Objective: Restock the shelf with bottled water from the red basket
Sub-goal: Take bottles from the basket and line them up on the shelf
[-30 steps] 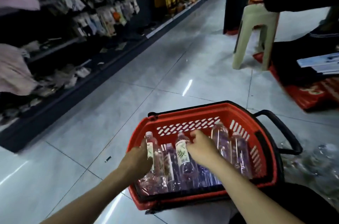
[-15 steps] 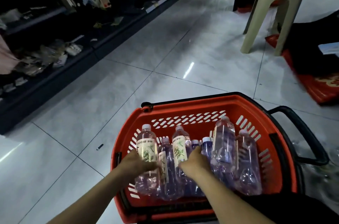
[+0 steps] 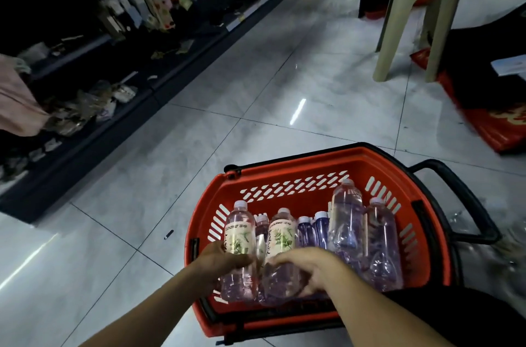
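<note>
A red basket with black handles stands on the tiled floor, holding several clear water bottles. My left hand is wrapped around a labelled bottle at the basket's left side. Beside it, my right hand grips a second labelled bottle; both bottles are lifted slightly above the others. Two taller bottles stand at the basket's right, with blue-tinted ones in the middle. A dark shelf runs along the left.
The shelf on the left carries hanging packets and small goods. A beige plastic stool stands at the upper right beside a red mat. A small dark object lies on the floor left of the basket. Open tiled aisle stretches ahead.
Both hands slid down from the bottle tops to their bodies and closed around one bottle each. The bottles have risen a little, and the view has shifted closer to the basket.
</note>
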Motion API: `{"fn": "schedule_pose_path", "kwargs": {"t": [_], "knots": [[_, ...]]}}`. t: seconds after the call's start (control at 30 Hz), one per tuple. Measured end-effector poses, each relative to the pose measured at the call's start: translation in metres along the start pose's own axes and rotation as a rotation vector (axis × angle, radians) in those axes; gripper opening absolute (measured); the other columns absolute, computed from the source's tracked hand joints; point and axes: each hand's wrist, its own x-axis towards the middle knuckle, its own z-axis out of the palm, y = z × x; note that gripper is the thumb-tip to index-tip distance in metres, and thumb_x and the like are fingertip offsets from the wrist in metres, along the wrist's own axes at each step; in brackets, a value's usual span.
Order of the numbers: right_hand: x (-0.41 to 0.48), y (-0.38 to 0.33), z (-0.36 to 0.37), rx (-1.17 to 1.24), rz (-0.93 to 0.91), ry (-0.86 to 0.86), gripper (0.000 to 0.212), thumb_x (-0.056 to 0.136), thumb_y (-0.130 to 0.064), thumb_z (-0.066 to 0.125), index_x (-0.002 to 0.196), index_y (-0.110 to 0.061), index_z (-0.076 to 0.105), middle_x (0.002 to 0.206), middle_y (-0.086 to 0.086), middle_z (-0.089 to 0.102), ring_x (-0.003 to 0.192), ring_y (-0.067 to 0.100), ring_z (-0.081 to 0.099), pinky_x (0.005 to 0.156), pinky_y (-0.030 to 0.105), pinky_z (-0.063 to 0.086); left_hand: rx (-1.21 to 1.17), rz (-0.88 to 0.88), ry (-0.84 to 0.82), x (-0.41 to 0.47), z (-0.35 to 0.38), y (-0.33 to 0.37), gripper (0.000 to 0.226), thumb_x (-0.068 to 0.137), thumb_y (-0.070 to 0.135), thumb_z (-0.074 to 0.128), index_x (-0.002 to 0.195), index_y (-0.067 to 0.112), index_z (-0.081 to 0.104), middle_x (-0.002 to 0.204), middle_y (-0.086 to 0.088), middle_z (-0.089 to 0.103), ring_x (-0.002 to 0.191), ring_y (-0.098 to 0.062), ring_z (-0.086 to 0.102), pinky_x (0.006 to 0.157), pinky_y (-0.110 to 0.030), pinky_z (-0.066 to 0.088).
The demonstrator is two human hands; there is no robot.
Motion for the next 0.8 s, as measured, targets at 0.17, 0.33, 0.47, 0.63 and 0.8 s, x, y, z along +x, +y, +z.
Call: {"fn": "schedule_pose_path", "kwargs": {"t": [0.17, 0.33, 0.47, 0.63, 0.8], "knots": [[-0.035, 0.000, -0.014, 0.100, -0.108, -0.080, 0.057, 0.068, -0.007, 0.084, 0.116, -0.003, 0.054, 0.109, 0.016, 0.072, 0.096, 0.029, 0.072, 0.084, 0.039, 0.059, -0.018, 0.188, -0.043, -0.027, 0.000, 0.027, 0.058, 0.074, 0.000, 0.078, 0.122, 0.000, 0.046, 0.099, -0.027, 0.071, 0.090, -0.044, 0.071, 0.066, -0.044, 0.058], [-0.112, -0.008, -0.029, 0.261, -0.431, -0.073, 0.086, 0.037, -0.008, 0.093, 0.112, -0.012, 0.052, 0.108, 0.015, 0.073, 0.090, 0.028, 0.073, 0.080, 0.043, 0.059, 0.014, 0.469, -0.046, -0.079, 0.015, 0.087, 0.061, 0.066, 0.005, 0.084, 0.118, 0.000, 0.051, 0.097, -0.027, 0.072, 0.087, -0.049, 0.069, 0.075, -0.054, 0.058], [-0.186, 0.000, -0.056, 0.293, -0.623, 0.023, 0.065, 0.073, 0.008, 0.077, 0.120, -0.023, 0.044, 0.110, 0.009, 0.072, 0.091, 0.025, 0.072, 0.068, 0.039, 0.058, 0.032, 0.660, -0.118, -0.127, 0.051, 0.134, 0.074, 0.056, 0.010, 0.092, 0.118, 0.004, 0.053, 0.100, -0.021, 0.073, 0.086, -0.042, 0.072, 0.071, -0.050, 0.060], [-0.280, 0.028, -0.091, 0.317, -0.816, 0.289, 0.060, 0.075, 0.006, 0.077, 0.119, -0.023, 0.049, 0.109, 0.000, 0.072, 0.104, 0.024, 0.069, 0.083, 0.049, 0.056, 0.079, 0.841, -0.286, -0.182, 0.110, 0.180, 0.101, 0.030, 0.036, 0.099, 0.119, 0.016, 0.055, 0.103, -0.009, 0.073, 0.088, -0.027, 0.074, 0.069, -0.035, 0.062], [-0.370, 0.064, -0.111, 0.379, -0.927, 0.553, 0.049, 0.073, -0.004, 0.082, 0.110, -0.024, 0.056, 0.098, -0.007, 0.077, 0.096, 0.014, 0.072, 0.085, 0.039, 0.058, 0.138, 0.950, -0.476, -0.235, 0.177, 0.207, 0.094, 0.036, 0.035, 0.099, 0.119, 0.018, 0.058, 0.107, -0.003, 0.074, 0.094, -0.028, 0.073, 0.081, -0.048, 0.059]]}}
